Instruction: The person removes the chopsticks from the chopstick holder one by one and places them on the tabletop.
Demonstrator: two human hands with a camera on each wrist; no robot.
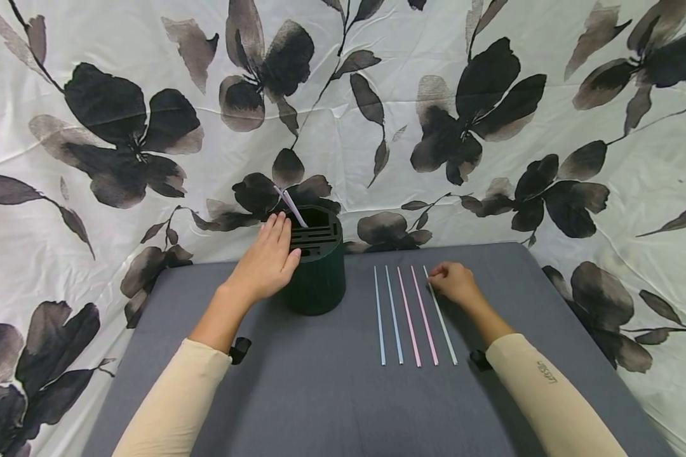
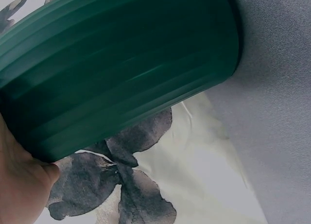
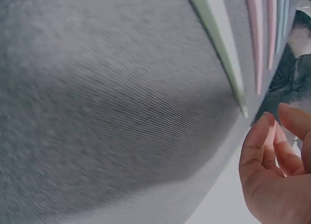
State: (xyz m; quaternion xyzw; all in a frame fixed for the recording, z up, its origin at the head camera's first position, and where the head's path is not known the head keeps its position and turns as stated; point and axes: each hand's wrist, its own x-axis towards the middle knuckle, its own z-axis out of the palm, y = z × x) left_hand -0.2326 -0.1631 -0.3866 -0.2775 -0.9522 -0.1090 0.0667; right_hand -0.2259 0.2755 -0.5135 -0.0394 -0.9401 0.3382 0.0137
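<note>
A dark green utensil holder (image 1: pixel 318 282) with a slotted top stands at the back of the table, two light purple chopsticks (image 1: pixel 293 207) leaning in its open rear section. My left hand (image 1: pixel 265 259) rests on the left of the holder's top, fingers extended and thumb near the front rim. To the right lies a row of chopsticks: two blue ones (image 1: pixel 394 314), two pink ones (image 1: pixel 425 317) and a pale green one (image 1: pixel 443 320). Close by the green chopstick's far, thin end is my right hand (image 1: pixel 454 282), fingers loosely bent, with a gap between thumb and fingertips (image 3: pixel 268 121).
A grey cloth covers the table (image 1: pixel 331 393). Behind it hangs a white curtain (image 1: pixel 377 190) with dark flower prints, close to the back of the holder. Dark wrist camera mounts (image 1: pixel 240 350) show on both forearms.
</note>
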